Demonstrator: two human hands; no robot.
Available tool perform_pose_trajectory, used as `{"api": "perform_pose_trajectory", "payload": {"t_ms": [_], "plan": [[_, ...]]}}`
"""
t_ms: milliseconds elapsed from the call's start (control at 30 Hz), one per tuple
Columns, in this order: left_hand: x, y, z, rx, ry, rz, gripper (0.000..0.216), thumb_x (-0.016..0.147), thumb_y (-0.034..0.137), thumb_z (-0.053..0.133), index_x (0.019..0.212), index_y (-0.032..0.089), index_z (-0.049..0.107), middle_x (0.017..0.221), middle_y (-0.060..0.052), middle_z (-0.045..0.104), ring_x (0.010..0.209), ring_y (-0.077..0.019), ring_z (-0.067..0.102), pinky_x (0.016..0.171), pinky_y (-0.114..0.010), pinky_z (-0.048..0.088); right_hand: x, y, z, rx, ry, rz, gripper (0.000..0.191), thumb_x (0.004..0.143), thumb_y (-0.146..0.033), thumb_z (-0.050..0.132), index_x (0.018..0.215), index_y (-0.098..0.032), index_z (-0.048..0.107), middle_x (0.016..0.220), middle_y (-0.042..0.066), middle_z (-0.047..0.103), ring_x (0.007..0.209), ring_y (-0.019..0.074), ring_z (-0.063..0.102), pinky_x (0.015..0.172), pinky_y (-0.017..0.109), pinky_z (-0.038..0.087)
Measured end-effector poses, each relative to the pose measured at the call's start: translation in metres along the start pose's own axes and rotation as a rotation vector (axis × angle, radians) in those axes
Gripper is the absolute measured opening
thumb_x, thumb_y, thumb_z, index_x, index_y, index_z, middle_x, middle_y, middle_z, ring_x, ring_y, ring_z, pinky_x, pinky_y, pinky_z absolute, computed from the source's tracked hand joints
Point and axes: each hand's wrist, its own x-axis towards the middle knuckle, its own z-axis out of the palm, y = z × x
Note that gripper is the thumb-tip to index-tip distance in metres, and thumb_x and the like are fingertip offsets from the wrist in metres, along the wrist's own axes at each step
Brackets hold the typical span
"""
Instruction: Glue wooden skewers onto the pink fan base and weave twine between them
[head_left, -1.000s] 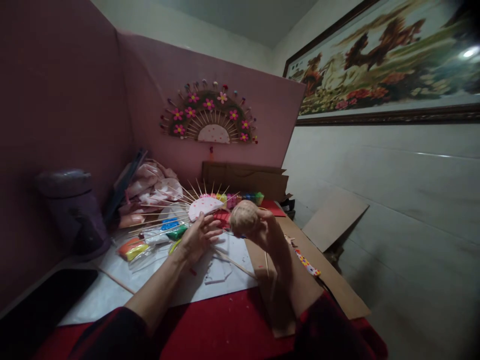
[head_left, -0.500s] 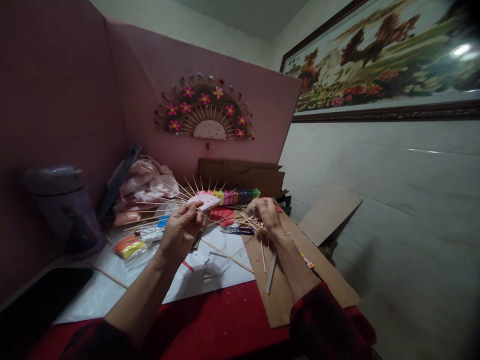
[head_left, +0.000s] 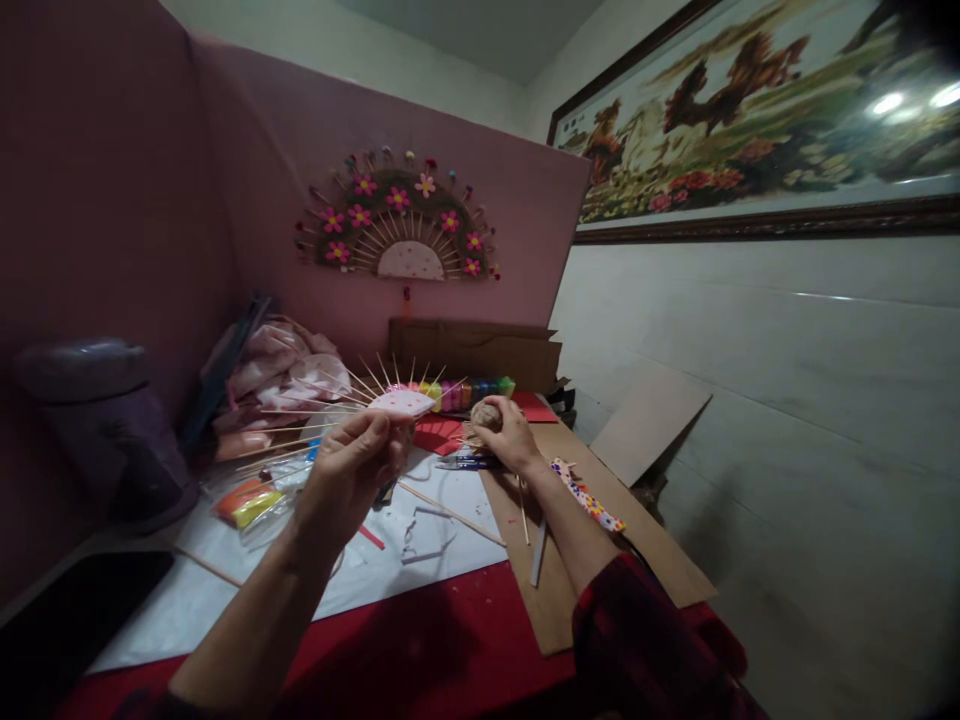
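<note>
My left hand (head_left: 352,470) is raised above the table with its fingers pinched together near a half-round white foam piece (head_left: 405,402) stuck with several wooden skewers; what the fingers pinch is too thin to make out. My right hand (head_left: 506,438) rests low on a brown cardboard sheet (head_left: 600,560), fingers wrapped round a tan ball of twine (head_left: 486,414). Blue-handled snips (head_left: 465,462) lie just left of the right hand. Loose skewers (head_left: 450,510) lie on the white paper (head_left: 345,580) between the hands.
A finished fan decoration with pink flowers (head_left: 397,225) hangs on the pink board. Coloured clay pots (head_left: 480,390), clay packets (head_left: 244,500), a pink cloth heap (head_left: 285,370), a dark jug (head_left: 97,420) and a dotted strip (head_left: 585,497) crowd the table. A framed picture (head_left: 750,110) hangs at right.
My right hand brought the twine ball down from mid-air to the cardboard. My left hand lifted off the table and closed into a pinch. The view shifted slightly left.
</note>
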Motion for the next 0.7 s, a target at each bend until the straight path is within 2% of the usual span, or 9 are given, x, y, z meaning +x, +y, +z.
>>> {"api": "perform_pose_trajectory", "payload": {"t_ms": [67,133,267,333,367,433,500,600,700], "plan": [[-0.002,-0.006,0.0,0.024,-0.028,-0.049,0.022,0.075,0.035,0.07,0.082,0.014,0.072,0.047,0.001,0.051,0.039,-0.004,0.039,0.04,-0.016,0.024,-0.001,-0.001,0.012,0.038,-0.155,-0.121,0.038,0.072,-0.019,0.065,0.108,-0.016,0.059,0.107,0.009,0.06,0.098,0.0219,0.056,0.09,0.034,0.044],[-0.003,-0.012,0.001,0.04,-0.059,-0.091,0.024,0.078,0.036,0.067,0.083,0.013,0.072,0.045,0.002,0.049,0.037,-0.0034,0.035,0.039,-0.017,0.02,-0.001,-0.003,0.023,0.032,-0.22,-0.187,0.039,0.072,-0.014,0.064,0.111,-0.017,0.06,0.112,0.009,0.059,0.105,0.0222,0.053,0.094,0.036,0.042],[-0.002,-0.019,0.003,0.007,-0.091,-0.126,0.029,0.081,0.038,0.063,0.088,0.012,0.072,0.053,-0.001,0.055,0.044,-0.005,0.041,0.041,-0.017,0.026,0.0,-0.021,0.027,-0.012,-0.19,-0.119,0.044,0.076,-0.013,0.062,0.12,-0.017,0.058,0.132,0.014,0.049,0.123,0.0271,0.042,0.104,0.044,0.034],[-0.002,-0.02,0.005,-0.025,-0.08,-0.11,0.032,0.081,0.04,0.061,0.091,0.012,0.072,0.062,-0.004,0.061,0.05,-0.007,0.046,0.045,-0.018,0.032,-0.004,-0.039,0.02,0.045,-0.164,-0.142,0.03,0.084,-0.017,0.055,0.113,-0.016,0.063,0.127,0.014,0.054,0.12,0.0268,0.045,0.104,0.044,0.033],[-0.001,-0.02,0.006,-0.039,-0.058,-0.098,0.033,0.08,0.041,0.062,0.092,0.012,0.072,0.067,-0.005,0.063,0.054,-0.0082,0.049,0.048,-0.019,0.036,-0.008,-0.049,0.016,0.128,-0.182,-0.166,0.024,0.09,-0.022,0.048,0.105,-0.018,0.066,0.115,0.012,0.062,0.111,0.0244,0.05,0.1,0.043,0.036],[-0.001,-0.02,0.008,-0.05,0.011,-0.07,0.031,0.078,0.04,0.064,0.093,0.014,0.071,0.075,-0.006,0.066,0.061,-0.0108,0.055,0.054,-0.021,0.042,-0.019,-0.07,0.009,0.386,-0.365,-0.208,0.033,0.095,-0.037,0.04,0.098,-0.018,0.067,0.097,0.007,0.066,0.094,0.0195,0.058,0.089,0.036,0.044],[0.0,-0.02,0.008,-0.029,0.086,-0.033,0.027,0.074,0.035,0.068,0.093,0.015,0.071,0.08,-0.007,0.068,0.069,-0.0134,0.059,0.062,-0.023,0.046,-0.034,-0.087,0.006,0.626,-0.585,-0.22,0.041,0.093,-0.048,0.04,0.092,-0.016,0.066,0.089,0.005,0.065,0.085,0.0168,0.06,0.079,0.031,0.047],[0.001,-0.023,0.006,0.059,0.138,0.04,0.024,0.073,0.031,0.07,0.092,0.017,0.07,0.084,-0.006,0.069,0.081,-0.0152,0.061,0.075,-0.024,0.046,-0.052,-0.102,0.006,0.811,-0.825,-0.135,0.034,0.092,-0.042,0.047,0.085,-0.014,0.064,0.062,-0.001,0.058,0.058,0.0108,0.056,0.062,0.024,0.045],[0.002,-0.029,0.0,0.216,0.118,0.065,0.023,0.078,0.034,0.066,0.094,0.018,0.069,0.084,-0.004,0.068,0.08,-0.0128,0.059,0.073,-0.022,0.044,-0.059,-0.106,0.006,0.826,-0.968,-0.185,0.022,0.091,-0.026,0.049,0.085,-0.014,0.066,0.059,-0.002,0.059,0.059,0.0098,0.057,0.065,0.023,0.046]]}}
